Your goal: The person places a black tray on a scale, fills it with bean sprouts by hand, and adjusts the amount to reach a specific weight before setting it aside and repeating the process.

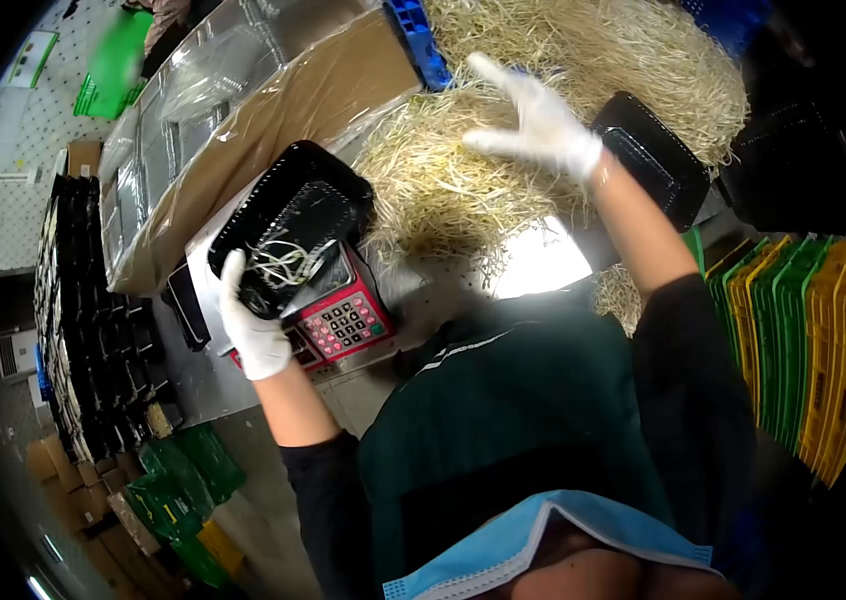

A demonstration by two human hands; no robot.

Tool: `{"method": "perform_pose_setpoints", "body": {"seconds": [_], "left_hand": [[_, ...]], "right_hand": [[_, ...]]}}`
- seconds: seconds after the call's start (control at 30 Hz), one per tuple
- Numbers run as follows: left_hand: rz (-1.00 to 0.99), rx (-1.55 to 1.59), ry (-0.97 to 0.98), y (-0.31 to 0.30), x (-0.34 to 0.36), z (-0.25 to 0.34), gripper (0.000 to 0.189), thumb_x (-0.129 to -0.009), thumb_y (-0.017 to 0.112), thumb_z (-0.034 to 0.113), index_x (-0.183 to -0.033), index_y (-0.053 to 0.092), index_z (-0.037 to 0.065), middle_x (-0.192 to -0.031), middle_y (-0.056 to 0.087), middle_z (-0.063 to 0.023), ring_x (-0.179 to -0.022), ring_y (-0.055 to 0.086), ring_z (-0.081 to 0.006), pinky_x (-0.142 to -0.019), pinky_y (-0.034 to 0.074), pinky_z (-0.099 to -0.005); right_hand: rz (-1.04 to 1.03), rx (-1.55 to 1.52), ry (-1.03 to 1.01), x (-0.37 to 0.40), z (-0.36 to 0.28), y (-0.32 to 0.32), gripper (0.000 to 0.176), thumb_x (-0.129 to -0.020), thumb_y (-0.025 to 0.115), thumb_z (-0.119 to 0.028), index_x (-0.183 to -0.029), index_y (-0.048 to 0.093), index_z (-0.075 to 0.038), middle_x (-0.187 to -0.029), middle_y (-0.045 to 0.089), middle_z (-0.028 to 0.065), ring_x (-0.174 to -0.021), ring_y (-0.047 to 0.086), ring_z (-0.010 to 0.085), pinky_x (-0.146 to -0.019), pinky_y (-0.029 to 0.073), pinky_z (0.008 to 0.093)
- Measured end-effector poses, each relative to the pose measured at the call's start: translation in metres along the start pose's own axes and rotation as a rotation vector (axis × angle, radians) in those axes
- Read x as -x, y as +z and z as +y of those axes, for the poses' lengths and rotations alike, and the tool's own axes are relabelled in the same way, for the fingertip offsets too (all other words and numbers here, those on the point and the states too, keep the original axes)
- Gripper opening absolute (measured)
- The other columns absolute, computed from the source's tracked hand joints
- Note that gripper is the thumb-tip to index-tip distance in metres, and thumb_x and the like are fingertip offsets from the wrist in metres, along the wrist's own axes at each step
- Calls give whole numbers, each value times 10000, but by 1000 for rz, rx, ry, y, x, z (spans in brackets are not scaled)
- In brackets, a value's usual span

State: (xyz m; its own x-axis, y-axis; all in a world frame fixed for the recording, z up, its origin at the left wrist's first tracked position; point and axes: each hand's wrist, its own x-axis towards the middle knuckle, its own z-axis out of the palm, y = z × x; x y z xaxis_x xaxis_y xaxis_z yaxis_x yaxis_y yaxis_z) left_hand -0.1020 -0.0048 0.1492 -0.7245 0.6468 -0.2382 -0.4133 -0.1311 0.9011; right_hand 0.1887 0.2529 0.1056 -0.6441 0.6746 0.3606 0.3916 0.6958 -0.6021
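My left hand (257, 332), in a white glove, grips the near end of a black plastic tray (318, 185). One finger lies along its rim, and the other fingers are partly hidden. A small clump of bean sprouts (285, 266) lies in the tray's near end. Under and beside the tray is a red scale (348, 322) with a keypad. My right hand (543, 125), also gloved, is open with thumb and fingers spread above a large heap of bean sprouts (443, 175); it holds nothing.
Another black tray (651, 158) lies right of my right hand. A plastic-lined carton (278, 115) of clear packaging stands at the back left. Stacked black trays (108, 330) rise at far left. Green and yellow crates (793, 340) stand at right.
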Motion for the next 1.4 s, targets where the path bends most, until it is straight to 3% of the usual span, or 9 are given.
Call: {"method": "perform_pose_setpoints", "body": {"seconds": [0.17,0.3,0.43,0.57,0.63,0.83,0.97,1.23,1.4], "left_hand": [[202,-728,789,-13,-16,14,463,-885,632,112,-1297,478,-33,-1207,579,-160,-1210,476,-220,-1047,356,-376],[-210,-1231,1085,36,43,-57,750,-760,764,172,-1375,397,-49,-1351,466,-253,-1244,471,-336,-1078,335,-427],[-755,-1478,888,84,35,-164,866,-687,748,293,-1425,360,56,-1478,258,-272,-1346,299,-425,-1130,205,-509],[-529,-1512,1035,128,-36,-180,901,-736,677,275,-1494,225,97,-1503,253,-237,-1380,256,-415,-1104,126,-614],[-540,-1455,1035,134,-75,-183,893,-739,669,254,-1497,223,98,-1504,258,-233,-1379,259,-415,-1102,124,-618],[-584,-1466,971,130,-101,-180,858,-754,661,215,-1494,240,100,-1500,274,-227,-1378,267,-416,-1100,125,-618],[-539,-1471,906,134,-102,-178,933,-679,702,137,-1488,239,92,-1487,298,-215,-1373,281,-404,-1097,162,-612],[-553,-1450,902,133,-80,-161,956,-716,725,298,-1495,216,80,-1509,254,-225,-1396,239,-392,-1126,112,-571],[-525,-1065,707,115,-7,-113,877,-734,740,211,-1429,263,-31,-1421,362,-243,-1342,340,-360,-1132,229,-432]], "right_hand": [[-633,-188,524,-19,43,16,1220,-647,660,-747,-1457,212,48,-1450,356,262,-1296,435,350,-1095,342,365],[-398,188,-67,54,43,21,1312,-591,777,-619,-1475,85,60,-1531,155,268,-1406,237,368,-1155,203,409],[-441,540,-25,64,26,25,1389,-493,858,-482,-1473,36,57,-1517,179,256,-1417,188,371,-1161,161,398],[-468,454,-48,7,64,34,1256,-570,820,-333,-1488,34,14,-1488,240,265,-1393,245,372,-1147,213,389],[-840,235,474,-34,54,24,1178,-606,767,-240,-1502,29,-38,-1481,236,286,-1382,259,382,-1141,233,387],[-151,765,35,-15,83,67,1150,-635,775,-228,-1511,41,-104,-1349,491,226,-1197,542,292,-953,469,341],[-494,490,373,-25,88,62,983,-699,771,-286,-1492,214,-120,-1367,498,176,-1203,540,269,-983,450,325],[99,-1120,354,-36,36,-39,642,-753,743,-369,-1287,486,-124,-1097,649,95,-938,640,222,-858,528,331],[-271,255,-4,13,-46,-30,646,-811,643,-133,-1406,392,-107,-1175,624,134,-1032,625,259,-907,514,347]]}}
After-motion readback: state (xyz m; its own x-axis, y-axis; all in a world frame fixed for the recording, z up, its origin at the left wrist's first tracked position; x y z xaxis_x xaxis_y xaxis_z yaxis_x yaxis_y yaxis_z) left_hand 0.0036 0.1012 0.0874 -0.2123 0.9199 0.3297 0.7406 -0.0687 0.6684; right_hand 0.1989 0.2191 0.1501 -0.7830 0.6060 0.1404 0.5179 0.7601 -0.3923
